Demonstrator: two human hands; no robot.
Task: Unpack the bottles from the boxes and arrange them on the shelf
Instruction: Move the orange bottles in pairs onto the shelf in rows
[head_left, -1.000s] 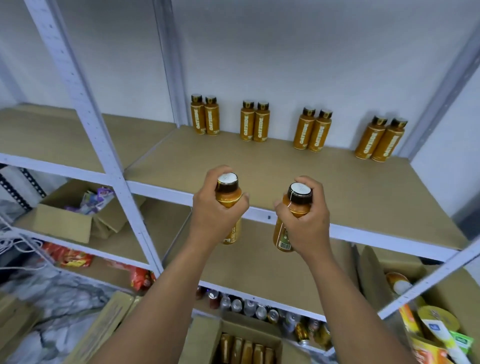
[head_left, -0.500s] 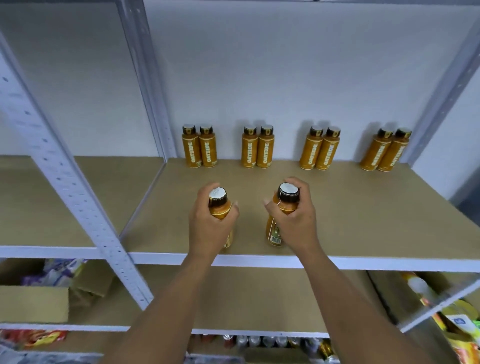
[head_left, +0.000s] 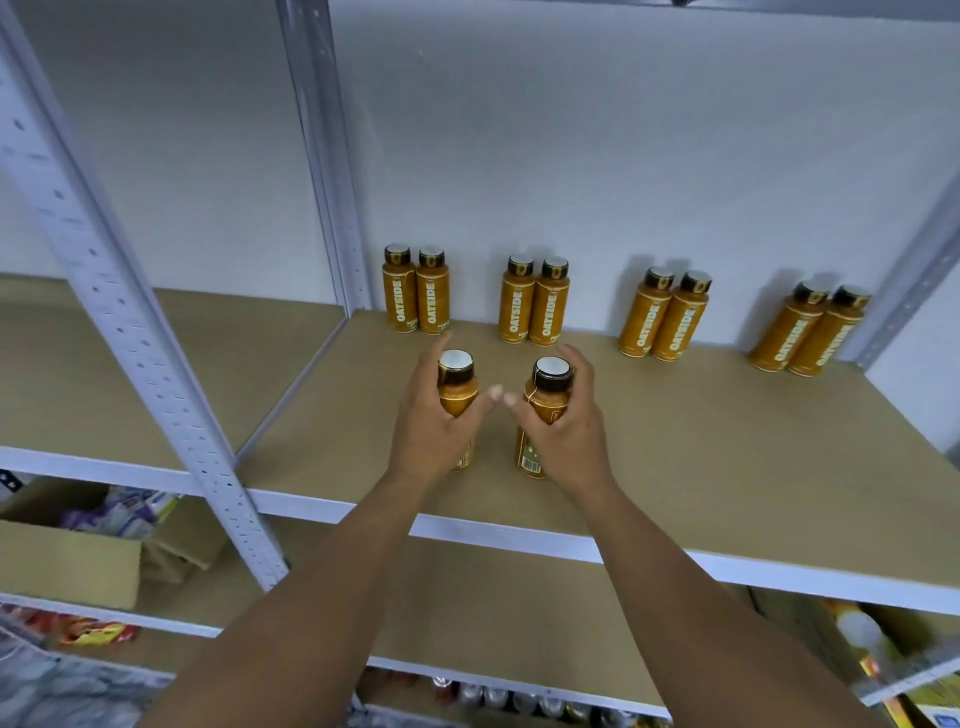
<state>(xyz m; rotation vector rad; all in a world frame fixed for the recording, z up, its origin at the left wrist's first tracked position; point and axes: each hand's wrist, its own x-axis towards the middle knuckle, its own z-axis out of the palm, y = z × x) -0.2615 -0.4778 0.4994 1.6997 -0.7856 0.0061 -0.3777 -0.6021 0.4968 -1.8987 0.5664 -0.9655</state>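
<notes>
My left hand (head_left: 431, 431) grips an orange bottle with a dark cap (head_left: 457, 387) over the tan shelf board (head_left: 727, 457). My right hand (head_left: 563, 434) grips a second such bottle (head_left: 546, 395) just to its right. Both bottles stand upright, their bases at or just above the board in front of the back row; contact is hidden by my hands. Four pairs of the same orange bottles line the back wall: a left pair (head_left: 415, 291), a second pair (head_left: 534, 301), a third pair (head_left: 665, 317) and a right pair (head_left: 810, 332).
White perforated uprights (head_left: 130, 332) frame the shelf bays. A white front rail (head_left: 519, 538) edges the board. An open cardboard box (head_left: 67, 556) sits on the lower left shelf. Cans (head_left: 498, 699) line a lower level, and packaged goods (head_left: 872, 649) sit at lower right.
Both hands carried their bottles up from below the shelf rail and forward over the board, towards the back row. The view tilted upward.
</notes>
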